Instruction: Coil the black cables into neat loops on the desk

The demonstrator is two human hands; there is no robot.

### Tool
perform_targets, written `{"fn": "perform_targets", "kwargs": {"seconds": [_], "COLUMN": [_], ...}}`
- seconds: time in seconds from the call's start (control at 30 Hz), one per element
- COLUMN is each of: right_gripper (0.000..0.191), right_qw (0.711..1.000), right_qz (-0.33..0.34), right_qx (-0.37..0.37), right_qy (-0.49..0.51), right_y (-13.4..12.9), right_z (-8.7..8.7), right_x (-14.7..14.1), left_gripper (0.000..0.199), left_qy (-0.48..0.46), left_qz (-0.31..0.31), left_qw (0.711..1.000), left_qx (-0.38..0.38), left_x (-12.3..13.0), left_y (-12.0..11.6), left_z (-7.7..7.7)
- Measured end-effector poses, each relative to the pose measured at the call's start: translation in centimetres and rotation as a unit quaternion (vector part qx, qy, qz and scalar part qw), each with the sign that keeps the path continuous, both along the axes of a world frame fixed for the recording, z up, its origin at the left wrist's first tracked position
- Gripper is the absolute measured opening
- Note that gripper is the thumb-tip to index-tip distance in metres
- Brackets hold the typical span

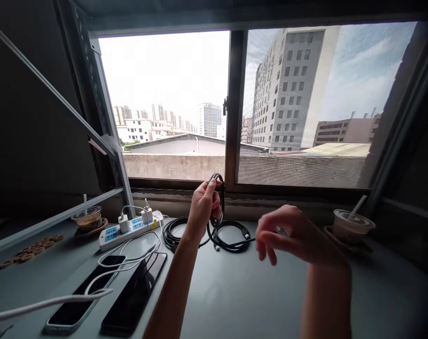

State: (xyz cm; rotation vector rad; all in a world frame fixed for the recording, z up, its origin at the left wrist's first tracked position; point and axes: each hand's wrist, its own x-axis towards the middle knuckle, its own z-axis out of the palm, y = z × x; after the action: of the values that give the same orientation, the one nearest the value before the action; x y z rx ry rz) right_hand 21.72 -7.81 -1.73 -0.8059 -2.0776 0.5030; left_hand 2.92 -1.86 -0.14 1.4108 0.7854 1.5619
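Observation:
My left hand [202, 207] is raised above the table near the window. Its thumb and fingers pinch the top of a small coil of black cable [222, 200], which hangs upright in loops. From that coil a loose length runs right to my right hand [284, 233], whose thumb and forefinger close on it with the wrist bent. The cable's end is mostly hidden by the right fingers. Beneath and behind the hands, two more coiled black cables lie flat on the table: one coil [169, 234] partly behind my left wrist, another coil [231, 248] between the hands, with connectors showing.
On the left stand a white power strip [129, 233] with chargers and white cables, two phones, and several small brown pieces [33, 250]. Drink cups with straws stand at the left [87, 219] and right [353, 226]. A metal frame [124, 188] rises beside the window.

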Motion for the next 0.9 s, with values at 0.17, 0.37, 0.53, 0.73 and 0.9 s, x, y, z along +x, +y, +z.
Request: {"fn": "perform_targets", "kwargs": {"seconds": [0.17,0.37,0.53,0.73,0.9], "right_gripper": [0.038,0.029,0.024,0.023,0.026], "right_qw": [0.998,0.998,1.000,0.999,0.996], "right_qz": [-0.058,-0.033,-0.022,-0.034,-0.048], "right_qx": [-0.037,-0.050,-0.015,-0.011,-0.031], "right_qy": [-0.010,-0.013,0.006,0.030,0.073], "right_y": [5.2,6.1,6.8,6.9,6.7], "right_z": [1.0,0.5,0.5,0.4,0.5], "right_x": [-2.1,-1.8,-2.2,-1.9,-1.2], "left_gripper": [0.017,0.031,0.021,0.018,0.015], "left_qy": [0.069,0.107,0.113,0.053,-0.017], "left_qz": [0.013,0.000,0.008,-0.025,-0.048], "left_qw": [0.997,0.993,0.990,0.998,0.999], "left_qx": [0.026,0.043,0.081,0.018,-0.008], "left_x": [2.0,2.5,1.8,0.7,-0.8], "left_y": [1.1,2.3,2.4,1.6,0.8], "left_z": [-0.5,-1.0,-0.9,0.0,0.8]}}
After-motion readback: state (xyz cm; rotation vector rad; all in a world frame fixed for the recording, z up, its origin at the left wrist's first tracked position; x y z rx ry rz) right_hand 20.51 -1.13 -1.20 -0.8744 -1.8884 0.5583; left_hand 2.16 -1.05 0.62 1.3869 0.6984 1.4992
